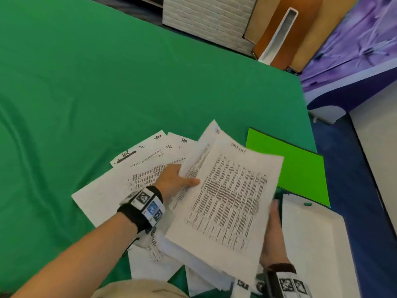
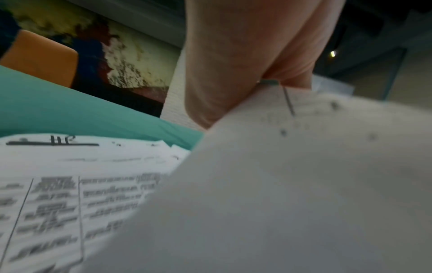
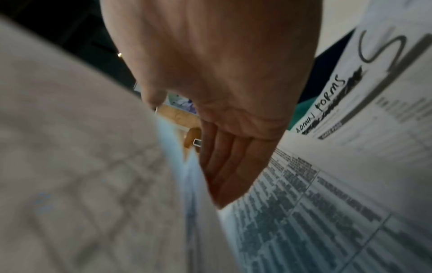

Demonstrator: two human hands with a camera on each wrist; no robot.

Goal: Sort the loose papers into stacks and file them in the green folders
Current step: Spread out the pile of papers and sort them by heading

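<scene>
Fingers (image 1: 191, 181) of my left hand (image 1: 171, 179) pinch a sheet (image 1: 227, 190); right hand (image 1: 274, 233) flat beneath. Papers (image 1: 137, 168), folder (image 1: 300, 173) on green tabletop (image 1: 107, 82); blue floor (image 1: 352, 168).

A desk (image 1: 107, 82) under green cloth carries fanned loose papers (image 1: 103, 194), a bright green folder (image 1: 300, 168) and a white folder (image 1: 311, 244) beside them.
</scene>
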